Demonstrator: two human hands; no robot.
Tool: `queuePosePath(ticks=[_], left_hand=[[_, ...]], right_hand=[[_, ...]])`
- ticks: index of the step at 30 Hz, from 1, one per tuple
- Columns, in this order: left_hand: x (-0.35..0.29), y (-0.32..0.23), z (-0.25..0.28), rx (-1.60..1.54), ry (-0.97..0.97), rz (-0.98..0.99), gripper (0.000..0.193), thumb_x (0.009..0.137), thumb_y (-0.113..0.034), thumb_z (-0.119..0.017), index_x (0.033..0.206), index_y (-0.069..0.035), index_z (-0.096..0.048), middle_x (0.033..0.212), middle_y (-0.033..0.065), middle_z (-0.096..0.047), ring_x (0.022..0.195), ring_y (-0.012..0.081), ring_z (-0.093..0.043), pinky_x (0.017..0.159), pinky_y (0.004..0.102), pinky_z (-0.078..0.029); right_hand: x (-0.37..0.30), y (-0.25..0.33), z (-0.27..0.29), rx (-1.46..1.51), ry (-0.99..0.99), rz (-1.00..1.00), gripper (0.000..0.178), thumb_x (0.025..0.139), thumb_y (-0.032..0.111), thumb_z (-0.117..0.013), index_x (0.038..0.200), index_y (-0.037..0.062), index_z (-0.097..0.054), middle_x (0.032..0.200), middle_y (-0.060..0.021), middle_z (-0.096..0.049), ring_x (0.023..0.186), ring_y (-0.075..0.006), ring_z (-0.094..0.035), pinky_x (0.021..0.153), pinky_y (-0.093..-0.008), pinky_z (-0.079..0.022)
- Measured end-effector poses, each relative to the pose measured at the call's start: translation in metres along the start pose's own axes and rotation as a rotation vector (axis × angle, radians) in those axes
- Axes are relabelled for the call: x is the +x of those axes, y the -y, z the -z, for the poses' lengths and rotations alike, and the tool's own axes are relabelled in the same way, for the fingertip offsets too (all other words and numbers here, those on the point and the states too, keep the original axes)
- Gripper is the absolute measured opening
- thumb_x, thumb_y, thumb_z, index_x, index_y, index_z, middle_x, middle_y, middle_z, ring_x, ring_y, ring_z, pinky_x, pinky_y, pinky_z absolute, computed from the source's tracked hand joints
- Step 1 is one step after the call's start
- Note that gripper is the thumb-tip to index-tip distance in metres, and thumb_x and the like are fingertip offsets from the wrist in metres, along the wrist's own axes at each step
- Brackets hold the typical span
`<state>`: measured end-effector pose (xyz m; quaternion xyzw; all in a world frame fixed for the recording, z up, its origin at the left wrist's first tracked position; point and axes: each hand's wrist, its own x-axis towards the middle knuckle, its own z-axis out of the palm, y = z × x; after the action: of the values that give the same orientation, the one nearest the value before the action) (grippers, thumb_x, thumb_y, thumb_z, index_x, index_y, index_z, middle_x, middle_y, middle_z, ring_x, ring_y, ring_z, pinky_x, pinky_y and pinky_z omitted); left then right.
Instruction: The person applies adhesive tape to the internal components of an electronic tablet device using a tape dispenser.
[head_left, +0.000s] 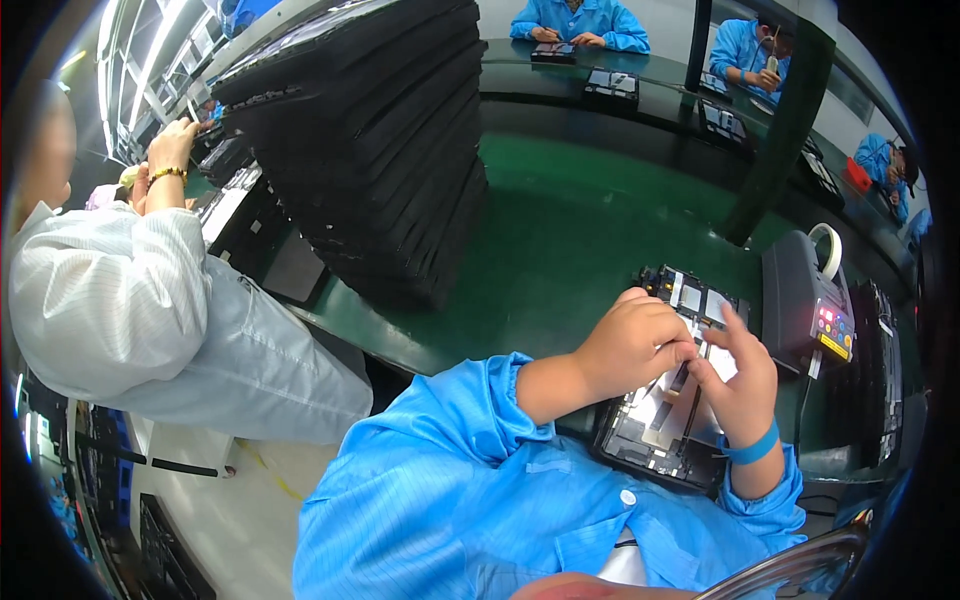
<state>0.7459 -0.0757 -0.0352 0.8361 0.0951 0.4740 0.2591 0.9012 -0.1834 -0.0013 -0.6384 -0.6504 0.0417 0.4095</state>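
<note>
An opened flat electronic device (pixel 650 425), with silvery panels, dark strips and small parts, lies in front of me on the green bench. My left hand (pixel 635 345) is over its middle, thumb and fingers closed in a pinch. Whatever sits in that pinch is too small to make out. Close by on the right, my right hand (pixel 740 380) has its fingers apart, the thumb tip at the left fingertips. A blue wrist band (pixel 752 447) circles the right wrist. Beneath both hands, part of the device is hidden.
A tall stack of black trays (pixel 370 150) stands left of the device. On the right are a grey machine (pixel 805 300) with a lit panel and a white roll, and more stacked black trays (pixel 880 370). A co-worker (pixel 120 310) stands at left; others sit across the green bench (pixel 560 210).
</note>
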Motion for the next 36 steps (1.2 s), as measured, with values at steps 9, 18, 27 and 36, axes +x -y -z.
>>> queuePosePath(ticks=[9,18,27,36], left_hand=[[0.018,-0.023,0.015,0.053,0.123,-0.027,0.032,0.074,-0.018,-0.074,0.104,-0.009,-0.069,0.082,0.0037,-0.066,0.073,0.0207,-0.06,0.077,0.0352,-0.042],[0.118,0.035,0.119,-0.231,-0.275,0.363,0.025,0.085,-0.012,-0.063,0.108,0.0,-0.064,0.1,0.0056,-0.064,0.088,0.0129,-0.061,0.072,0.0239,-0.047],[0.168,0.084,0.186,-0.186,-0.738,0.288,0.081,0.078,-0.016,-0.068,0.14,0.007,-0.022,0.141,0.0268,-0.034,0.124,0.03,-0.044,0.101,0.0356,-0.037],[0.172,0.09,0.176,-0.25,-0.793,0.216,0.083,0.078,-0.014,-0.066,0.141,0.009,-0.017,0.142,0.0276,-0.032,0.128,0.0312,-0.039,0.102,0.0364,-0.035]], right_hand=[[-0.015,-0.013,0.006,0.081,-0.038,0.145,0.009,0.082,0.009,-0.063,0.08,0.0039,-0.056,0.091,-0.012,-0.069,0.089,-0.0299,-0.064,0.091,-0.0412,-0.041],[-0.026,-0.043,-0.013,0.935,0.197,-0.379,0.01,0.092,0.007,-0.055,0.083,0.0018,-0.052,0.08,-0.003,-0.061,0.077,-0.0087,-0.058,0.071,-0.0239,-0.046],[-0.023,-0.046,-0.012,0.848,0.276,-0.364,0.006,0.088,0.003,-0.057,0.083,0.0016,-0.053,0.08,-0.0033,-0.062,0.076,-0.0085,-0.058,0.07,-0.0226,-0.047],[-0.026,-0.048,-0.009,0.848,0.295,-0.368,0.006,0.088,0.003,-0.058,0.084,0.0014,-0.054,0.079,-0.0034,-0.063,0.076,-0.0086,-0.058,0.069,-0.0224,-0.046]])
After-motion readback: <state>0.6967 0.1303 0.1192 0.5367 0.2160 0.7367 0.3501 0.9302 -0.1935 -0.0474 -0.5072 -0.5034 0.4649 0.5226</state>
